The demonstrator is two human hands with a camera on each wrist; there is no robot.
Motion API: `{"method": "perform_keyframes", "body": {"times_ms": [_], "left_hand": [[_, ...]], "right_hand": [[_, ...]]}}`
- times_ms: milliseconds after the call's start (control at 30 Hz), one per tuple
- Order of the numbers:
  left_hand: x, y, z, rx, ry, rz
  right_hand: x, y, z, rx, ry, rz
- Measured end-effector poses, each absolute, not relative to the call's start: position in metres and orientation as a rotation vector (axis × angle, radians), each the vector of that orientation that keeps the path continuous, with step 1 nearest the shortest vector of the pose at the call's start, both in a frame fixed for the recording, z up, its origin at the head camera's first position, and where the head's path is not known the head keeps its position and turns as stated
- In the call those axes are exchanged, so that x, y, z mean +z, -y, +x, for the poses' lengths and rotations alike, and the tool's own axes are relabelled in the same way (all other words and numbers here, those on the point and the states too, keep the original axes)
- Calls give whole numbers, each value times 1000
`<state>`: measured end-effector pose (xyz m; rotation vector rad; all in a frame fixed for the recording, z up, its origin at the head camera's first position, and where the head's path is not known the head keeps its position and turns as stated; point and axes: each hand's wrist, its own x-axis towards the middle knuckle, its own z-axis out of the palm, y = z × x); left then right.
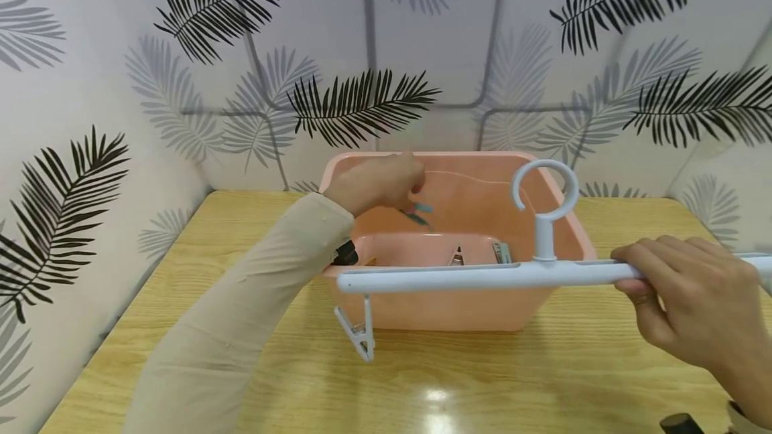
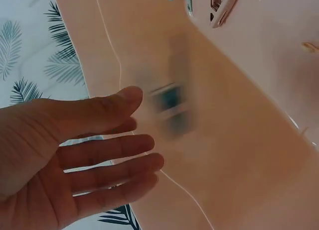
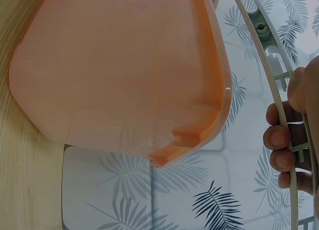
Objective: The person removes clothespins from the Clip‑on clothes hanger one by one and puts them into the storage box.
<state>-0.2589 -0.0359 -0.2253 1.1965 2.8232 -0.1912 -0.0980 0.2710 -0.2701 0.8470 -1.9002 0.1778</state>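
Note:
My left hand [image 1: 386,183] hangs over the inside of a pink plastic basin [image 1: 434,310]. In the left wrist view its fingers are extended and separated from a blurred blue-green clothespin [image 2: 172,103], which is in mid-air beyond the fingertips. The head view shows the same clothespin [image 1: 419,214] just below the hand. My right hand [image 1: 693,297] grips the bar of a pale clothes hanger [image 1: 446,280] with a round hook, held level in front of the basin. A white clothespin [image 1: 362,337] dangles from the bar's left end.
On the basin floor lie a pinkish clothespin [image 1: 456,257], a pale greenish one [image 1: 502,252] and a partly hidden tan one [image 2: 310,47]. The basin stands on a wooden table [image 1: 289,367]. Behind rises a wall [image 1: 422,39] with a leaf pattern.

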Motion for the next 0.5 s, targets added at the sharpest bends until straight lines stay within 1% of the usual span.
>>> {"method": "perform_keyframes", "body": {"times_ms": [100,200,500], "left_hand": [[-223,38,-257,-192,-2808,1168],[-215,42,-254,-139,-2848,1202],[-180,53,-236,183,-2963,1423]], "right_hand": [[-271,-271,-99,183,1896,845],[-271,-272,-99,178,1895,840],[-268,-273,-98,157,1895,829]]}}
